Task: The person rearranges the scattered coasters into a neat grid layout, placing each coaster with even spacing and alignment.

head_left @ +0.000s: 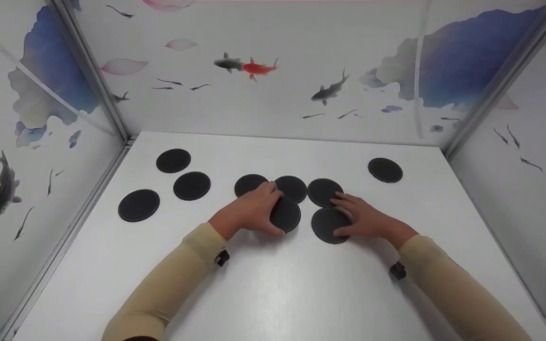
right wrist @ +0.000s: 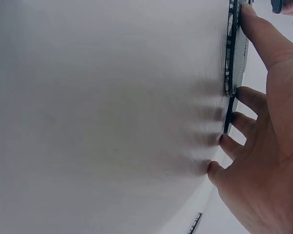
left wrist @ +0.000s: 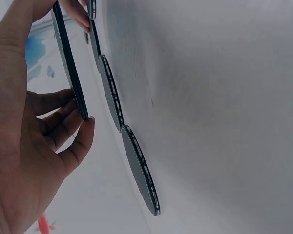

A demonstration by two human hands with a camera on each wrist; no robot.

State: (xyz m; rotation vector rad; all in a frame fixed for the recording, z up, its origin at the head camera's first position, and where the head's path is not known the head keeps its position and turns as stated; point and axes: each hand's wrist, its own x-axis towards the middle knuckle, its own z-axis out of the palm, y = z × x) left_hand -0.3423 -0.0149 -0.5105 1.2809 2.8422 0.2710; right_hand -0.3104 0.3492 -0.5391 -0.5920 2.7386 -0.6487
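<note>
My left hand (head_left: 255, 208) pinches a round black coaster (head_left: 287, 215) between thumb and fingers. In the left wrist view this coaster (left wrist: 68, 61) is raised off the table. Beneath and behind it lie two more coasters, one at the left (head_left: 247, 182) partly hidden by the hand, and one in the middle (head_left: 293, 188). My right hand (head_left: 368, 219) rests its thumb on a flat-lying near coaster (head_left: 324, 223). Its other fingers spread around the far side, near the coaster behind (head_left: 324, 191). In the right wrist view, some fingertips touch the table.
Three coasters lie at the left of the white table (head_left: 273, 293), one of them nearest me (head_left: 139, 205). Another single coaster (head_left: 385, 169) lies at the far right. White printed panels (head_left: 273, 109) with metal corner posts stand around the back and sides.
</note>
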